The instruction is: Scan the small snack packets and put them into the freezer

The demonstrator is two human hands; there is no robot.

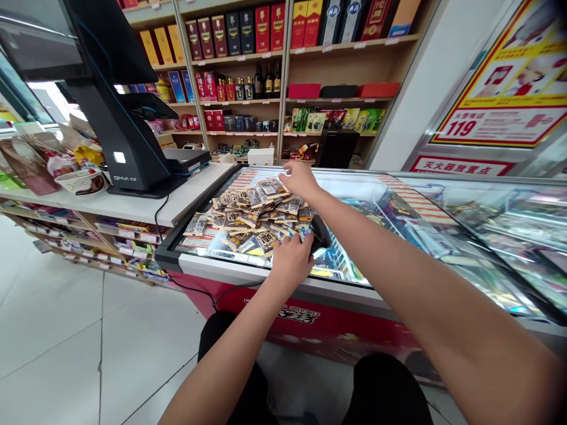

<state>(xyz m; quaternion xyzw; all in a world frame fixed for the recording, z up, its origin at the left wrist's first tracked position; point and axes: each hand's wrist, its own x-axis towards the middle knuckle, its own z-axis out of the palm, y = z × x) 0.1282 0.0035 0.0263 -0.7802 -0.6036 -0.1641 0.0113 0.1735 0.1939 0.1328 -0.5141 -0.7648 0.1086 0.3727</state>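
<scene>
A heap of small snack packets, brown and clear with printed labels, lies on the glass top of a chest freezer. At the heap's near right edge, my left hand is closed around a black barcode scanner, its head pointing up and away from me. My right hand reaches over to the far right side of the heap. Its thumb and forefinger are apart, right beside an upper packet; whether they touch it is hard to tell.
Left of the freezer, a black checkout terminal stands on a white counter. A black cable hangs along the freezer's front. Shelves with boxes and bottles line the back. Another glass-topped freezer section extends to the right.
</scene>
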